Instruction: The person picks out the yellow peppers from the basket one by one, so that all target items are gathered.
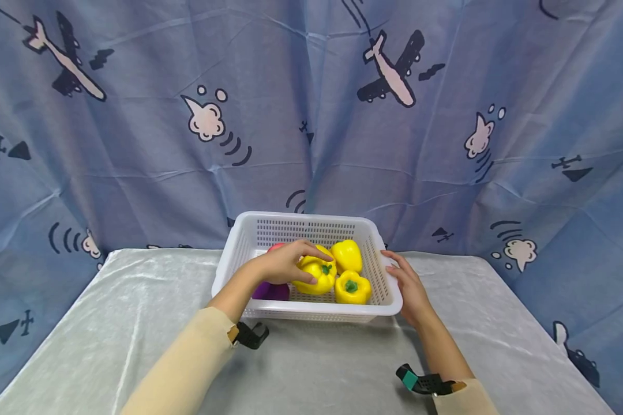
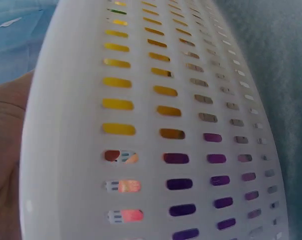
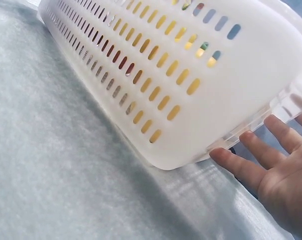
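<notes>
A white slotted plastic basket (image 1: 311, 309) holds several yellow bell peppers. My left hand (image 1: 285, 262) reaches over its near left part, thumb and fingers around a yellow bell pepper (image 1: 311, 286) with a green stem. In the left wrist view the basket wall (image 2: 65, 125) covers most of this hand. Another yellow bell pepper (image 1: 347, 256) lies at the back, and a stem-up yellow bell pepper (image 1: 353, 291) sits at the front right. My right hand (image 1: 412, 291) is at the basket's right end; in the right wrist view its straight, spread fingers (image 3: 261, 150) touch the side.
Under my left forearm a smooth purple thing (image 1: 271, 292) lies in the basket, with a partly hidden red thing (image 1: 276, 246) behind it. The basket stands on a table with a pale grey cloth (image 1: 322, 363). A blue curtain (image 1: 270, 144) with airplane prints hangs close behind.
</notes>
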### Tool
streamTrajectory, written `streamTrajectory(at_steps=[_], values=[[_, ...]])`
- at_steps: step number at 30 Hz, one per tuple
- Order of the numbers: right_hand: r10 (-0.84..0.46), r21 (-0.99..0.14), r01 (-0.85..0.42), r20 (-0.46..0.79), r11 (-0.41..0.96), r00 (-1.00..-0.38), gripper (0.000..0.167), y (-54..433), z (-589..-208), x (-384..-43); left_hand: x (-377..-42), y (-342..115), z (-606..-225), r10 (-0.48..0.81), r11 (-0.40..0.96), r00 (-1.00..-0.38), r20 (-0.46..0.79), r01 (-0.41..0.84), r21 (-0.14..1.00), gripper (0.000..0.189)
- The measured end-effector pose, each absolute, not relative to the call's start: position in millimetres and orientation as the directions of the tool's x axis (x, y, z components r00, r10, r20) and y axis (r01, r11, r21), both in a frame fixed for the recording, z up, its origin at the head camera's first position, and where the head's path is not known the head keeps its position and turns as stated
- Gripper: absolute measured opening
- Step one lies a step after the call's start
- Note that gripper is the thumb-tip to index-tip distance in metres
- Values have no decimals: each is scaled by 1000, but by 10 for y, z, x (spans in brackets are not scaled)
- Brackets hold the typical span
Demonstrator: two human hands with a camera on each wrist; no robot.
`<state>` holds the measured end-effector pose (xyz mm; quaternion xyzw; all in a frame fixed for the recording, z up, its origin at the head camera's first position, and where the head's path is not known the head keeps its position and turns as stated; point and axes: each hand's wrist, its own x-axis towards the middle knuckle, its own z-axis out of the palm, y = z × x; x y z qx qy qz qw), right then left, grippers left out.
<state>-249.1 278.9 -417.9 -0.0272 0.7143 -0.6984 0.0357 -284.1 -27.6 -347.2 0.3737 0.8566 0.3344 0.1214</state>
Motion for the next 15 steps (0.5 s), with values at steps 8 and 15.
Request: streamTrajectory(at_steps=[8,15], values=[[-85,-999,16,-19,38,-996,46,2813,-4204,-2499,-2757,-284,-3494,672,490,-738,63,507,709,46],[-95,-999,-1,-3,38,-996,46,2797,-4192,-2497,-2697,-358,-3536,571,435,-811,128,431,791,44]])
